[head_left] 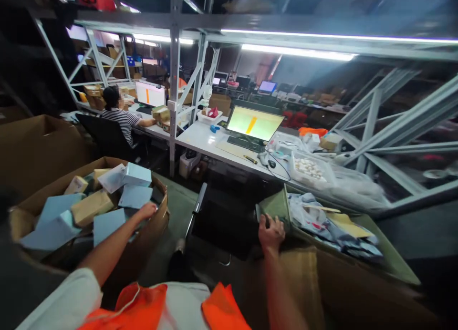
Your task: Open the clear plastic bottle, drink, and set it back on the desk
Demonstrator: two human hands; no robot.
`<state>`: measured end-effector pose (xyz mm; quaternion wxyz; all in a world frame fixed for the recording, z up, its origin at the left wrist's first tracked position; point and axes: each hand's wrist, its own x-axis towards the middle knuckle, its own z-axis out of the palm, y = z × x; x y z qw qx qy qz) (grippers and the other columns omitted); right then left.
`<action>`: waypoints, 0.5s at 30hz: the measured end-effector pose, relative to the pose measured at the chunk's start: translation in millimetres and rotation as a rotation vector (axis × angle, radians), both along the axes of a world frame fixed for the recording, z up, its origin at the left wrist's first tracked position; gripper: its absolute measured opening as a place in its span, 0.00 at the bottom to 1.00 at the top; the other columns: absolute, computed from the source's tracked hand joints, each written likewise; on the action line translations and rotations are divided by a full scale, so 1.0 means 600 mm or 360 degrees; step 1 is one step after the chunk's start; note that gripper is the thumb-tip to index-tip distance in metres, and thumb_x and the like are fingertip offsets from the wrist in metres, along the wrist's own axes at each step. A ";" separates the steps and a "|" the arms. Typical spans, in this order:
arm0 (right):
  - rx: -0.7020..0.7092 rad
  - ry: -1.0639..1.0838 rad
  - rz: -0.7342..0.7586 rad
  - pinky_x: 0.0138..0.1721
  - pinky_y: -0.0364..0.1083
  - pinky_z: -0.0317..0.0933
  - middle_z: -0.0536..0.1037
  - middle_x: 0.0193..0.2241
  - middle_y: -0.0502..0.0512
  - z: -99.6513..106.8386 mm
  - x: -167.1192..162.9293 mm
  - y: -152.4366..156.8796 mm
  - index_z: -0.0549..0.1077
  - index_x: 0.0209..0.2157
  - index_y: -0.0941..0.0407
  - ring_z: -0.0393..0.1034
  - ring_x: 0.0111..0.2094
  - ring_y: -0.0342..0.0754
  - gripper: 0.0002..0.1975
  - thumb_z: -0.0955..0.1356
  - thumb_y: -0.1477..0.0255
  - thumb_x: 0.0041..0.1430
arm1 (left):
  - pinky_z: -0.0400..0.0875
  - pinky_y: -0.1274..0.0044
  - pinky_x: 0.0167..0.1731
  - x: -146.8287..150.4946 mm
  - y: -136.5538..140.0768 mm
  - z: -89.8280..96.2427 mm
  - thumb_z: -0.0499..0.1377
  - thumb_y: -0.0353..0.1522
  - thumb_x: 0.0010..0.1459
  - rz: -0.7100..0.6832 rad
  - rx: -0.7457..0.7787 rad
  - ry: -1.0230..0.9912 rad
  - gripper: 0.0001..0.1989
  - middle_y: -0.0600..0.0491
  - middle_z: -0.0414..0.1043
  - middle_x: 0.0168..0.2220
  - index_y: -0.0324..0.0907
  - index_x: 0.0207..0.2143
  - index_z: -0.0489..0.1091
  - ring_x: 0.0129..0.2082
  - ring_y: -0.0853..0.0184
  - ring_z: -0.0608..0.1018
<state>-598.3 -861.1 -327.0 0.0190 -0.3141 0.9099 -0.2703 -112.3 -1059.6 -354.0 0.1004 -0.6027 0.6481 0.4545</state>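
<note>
A grey metal racking frame (pixel 175 82) was seen spanning the whole scene, with lit strip lamps (pixel 296 51) fixed under its beams. Beneath it a long white workbench (pixel 200 137) was laid out, on which a lit monitor (pixel 255 123), a keyboard (pixel 246 143) and a clear bag of small white pieces (pixel 310 169) were set. Further back, a seated person in a striped shirt (pixel 121 120) was placed before a second monitor (pixel 150 94). At the lower left a large open cardboard carton (pixel 157 220) was filled with pale blue boxes (pixel 107 223) and brown parcels (pixel 92 207) piled loosely. At the right a green bin (pixel 277 206) was filled with bagged soft parcels (pixel 322 220), and a brown cardboard box (pixel 304 273) was stood just below it. Between the two containers a dark chair (pixel 222 225) was positioned. An orange vest (pixel 143 311) was worn over a white top at the bottom edge. The left hand (pixel 147 210) was rested on the rim of the carton, just beside a blue box, with the fingers curled loosely and nothing pinched. The right hand (pixel 272 233) was closed over the near corner of the green bin, the fingers folded around its edge.
</note>
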 end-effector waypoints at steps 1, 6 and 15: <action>0.0047 0.0068 -0.0091 0.64 0.72 0.49 0.72 0.61 0.76 -0.025 -0.006 -0.015 0.83 0.46 0.62 0.61 0.65 0.74 0.37 0.56 0.48 0.61 | 0.75 0.72 0.38 -0.028 -0.043 -0.030 0.61 0.43 0.68 0.0010 0.0023 0.0007 0.17 0.52 0.73 0.37 0.35 0.39 0.73 0.36 0.66 0.77; 0.0056 0.0359 -0.0083 0.66 0.68 0.49 0.81 0.51 0.63 -0.100 -0.062 -0.033 0.82 0.31 0.51 0.69 0.60 0.67 0.27 0.58 0.53 0.67 | 0.71 0.76 0.33 -0.161 -0.146 -0.158 0.61 0.41 0.68 -0.0008 0.0248 0.0014 0.16 0.55 0.70 0.30 0.36 0.32 0.71 0.29 0.70 0.73; 0.0469 0.0150 -0.0452 0.62 0.77 0.50 0.68 0.65 0.66 -0.099 -0.157 0.037 0.82 0.48 0.49 0.52 0.69 0.79 0.27 0.62 0.52 0.57 | 0.68 0.79 0.25 -0.244 -0.307 -0.280 0.60 0.42 0.69 -0.0410 0.0611 -0.0132 0.19 0.58 0.65 0.26 0.35 0.32 0.70 0.24 0.72 0.70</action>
